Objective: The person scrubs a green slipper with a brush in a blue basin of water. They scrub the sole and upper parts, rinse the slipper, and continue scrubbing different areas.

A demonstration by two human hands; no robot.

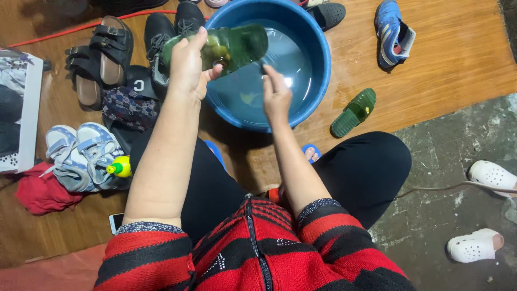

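My left hand (188, 64) grips a green slipper (237, 46) and holds it over a blue basin (318, 64) with water in it. My right hand (276, 96) reaches over the basin's near rim, fingers closed around something dark and small just under the slipper; what it is cannot be made out. A second green slipper (354, 112) lies sole-up on the wooden floor to the right of the basin.
Black sandals (99, 56), black shoes (167, 29) and light blue sneakers (81, 156) lie at left with a yellow-capped bottle (120, 167). A blue sports shoe (393, 33) lies at top right. White clogs (482, 210) sit on concrete at right. A phone (116, 222) lies by my knee.
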